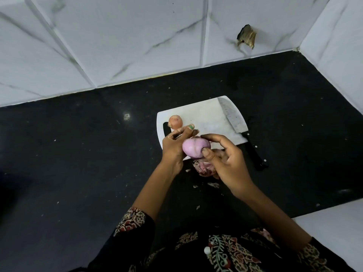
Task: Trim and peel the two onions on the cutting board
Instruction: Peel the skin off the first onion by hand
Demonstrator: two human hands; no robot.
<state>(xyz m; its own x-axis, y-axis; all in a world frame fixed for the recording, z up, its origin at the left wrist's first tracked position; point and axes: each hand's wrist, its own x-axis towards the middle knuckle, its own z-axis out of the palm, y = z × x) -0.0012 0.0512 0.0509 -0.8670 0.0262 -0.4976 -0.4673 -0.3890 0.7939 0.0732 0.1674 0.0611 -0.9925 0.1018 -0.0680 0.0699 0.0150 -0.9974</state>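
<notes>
Matte black speckled counter (pixel 78 163), white rounded plastic cutting board (pixel 206 118) carrying broad steel cleaver (pixel 231 118) and one papery orange unpeeled onion (pixel 175 121), left hand (pixel 174 146) plus right hand (pixel 225 160) together gripping smooth glossy purple peeled onion (pixel 193 149) above board's near edge, flaky skin scraps (pixel 204 167) beneath.

Around the work: what we see on the counter and wall

We see a black counter (pixel 78 154) flecked with pale crumbs, with one bright glint of light on it. Behind it we see white marbled wall tiles (pixel 117 46) with grey veins, meeting a side wall at the right corner. We notice a ragged brown-edged hole (pixel 246 37) in one tile. Nearest us we see a dark patterned garment (pixel 225 252) with floral print on its sleeves.
</notes>
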